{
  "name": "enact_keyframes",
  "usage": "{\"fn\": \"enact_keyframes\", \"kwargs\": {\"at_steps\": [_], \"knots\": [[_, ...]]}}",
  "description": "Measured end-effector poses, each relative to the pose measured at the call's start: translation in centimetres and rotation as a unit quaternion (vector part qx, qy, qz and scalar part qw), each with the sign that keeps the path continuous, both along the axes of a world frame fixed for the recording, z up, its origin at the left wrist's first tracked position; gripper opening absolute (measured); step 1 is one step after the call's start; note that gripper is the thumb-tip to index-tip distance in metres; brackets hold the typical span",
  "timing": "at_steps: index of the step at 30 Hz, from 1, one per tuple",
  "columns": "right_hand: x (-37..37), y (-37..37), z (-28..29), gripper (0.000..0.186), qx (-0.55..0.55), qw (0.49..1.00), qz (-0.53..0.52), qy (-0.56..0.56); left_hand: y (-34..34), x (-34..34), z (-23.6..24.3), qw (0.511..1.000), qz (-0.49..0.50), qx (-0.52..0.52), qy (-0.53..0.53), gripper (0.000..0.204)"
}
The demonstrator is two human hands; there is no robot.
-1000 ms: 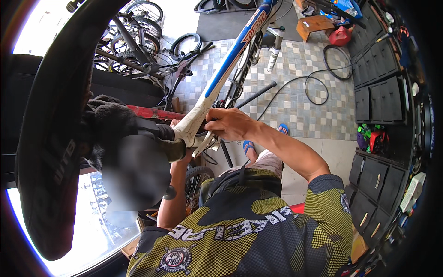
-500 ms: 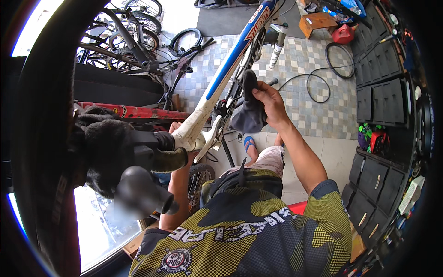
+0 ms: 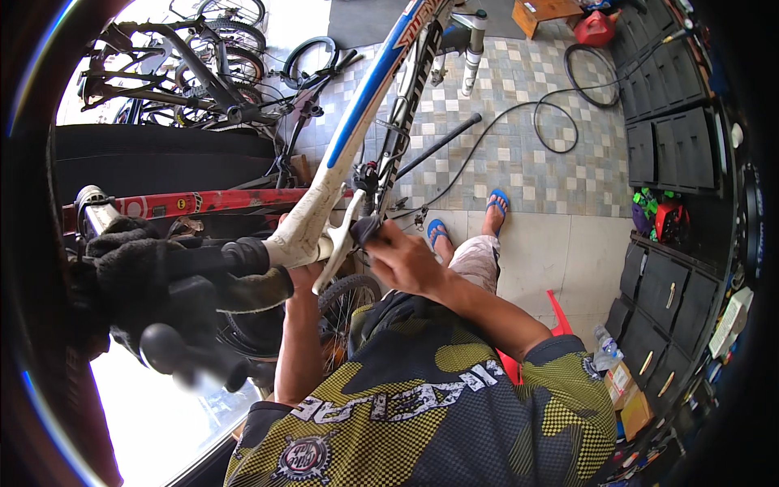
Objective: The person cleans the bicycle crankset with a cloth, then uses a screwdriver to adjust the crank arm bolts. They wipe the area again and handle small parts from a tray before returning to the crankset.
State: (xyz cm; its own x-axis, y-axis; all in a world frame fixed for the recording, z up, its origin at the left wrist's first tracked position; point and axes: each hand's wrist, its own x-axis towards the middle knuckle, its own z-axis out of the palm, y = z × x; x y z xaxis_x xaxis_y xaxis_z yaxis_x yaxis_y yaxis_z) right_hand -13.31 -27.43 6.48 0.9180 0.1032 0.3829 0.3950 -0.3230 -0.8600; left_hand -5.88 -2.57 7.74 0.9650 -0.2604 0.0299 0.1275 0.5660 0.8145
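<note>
A bicycle frame [image 3: 312,207], white with a blue upper tube, runs diagonally up from a stand clamp [image 3: 178,280] wrapped in dark cloth at the left. My right hand [image 3: 402,260] grips a dark rag [image 3: 365,230] beside the frame's narrow white lower member [image 3: 341,243], just below a black fitting [image 3: 365,178]. Behind the lower white end of the frame, my left hand [image 3: 300,276] reaches up from below, its fingers mostly hidden by the frame. A red frame tube [image 3: 166,203] lies crosswise behind.
Several bicycles and frames [image 3: 219,81] stand at upper left. A black hose [image 3: 560,138] loops across the tiled floor [image 3: 511,97]. Black bins [image 3: 673,154] line the right wall. A wooden stool [image 3: 544,12], red container [image 3: 596,28] and cardboard boxes [image 3: 625,390] sit around the edges.
My right hand appeared with the rag raised beside the frame half a second ago and has now lowered it against the frame's lower part. The view has shifted slightly.
</note>
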Motion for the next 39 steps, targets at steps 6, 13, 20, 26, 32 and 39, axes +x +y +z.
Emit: {"fn": "enact_keyframes", "kwargs": {"at_steps": [6, 13, 20, 26, 32, 39], "knots": [[0.6, 1.2, 2.4, 0.031, -0.13, 0.991, -0.009, 0.006, -0.3, 0.2, 0.5, 1.0, 0.015, 0.008, -0.002, 0.075], [1.5, 2.2, 0.1, 0.037, 0.18, 0.969, 0.078, 0.151, -0.1, 0.1, 0.4, 0.988, 0.095, 0.104, 0.055, 0.1], [-3.5, -0.7, -3.5, 0.035, -0.037, 0.97, -0.059, 0.232, 0.1, 0.6, 0.5, 0.999, 0.036, -0.015, 0.024, 0.081], [-4.5, -2.4, -2.7, 0.038, 0.056, 0.993, -0.05, 0.093, 0.2, 0.6, 0.8, 0.997, 0.039, -0.003, 0.061, 0.084], [-0.3, 0.7, 2.2, 0.039, -0.081, 0.992, 0.033, 0.091, -0.5, 0.8, 1.1, 0.996, 0.075, -0.006, 0.043, 0.081], [-2.5, 0.3, -0.3, 0.042, -0.037, 0.992, -0.009, 0.121, 0.0, 0.8, 0.4, 0.996, 0.076, 0.03, 0.046, 0.082]]}}
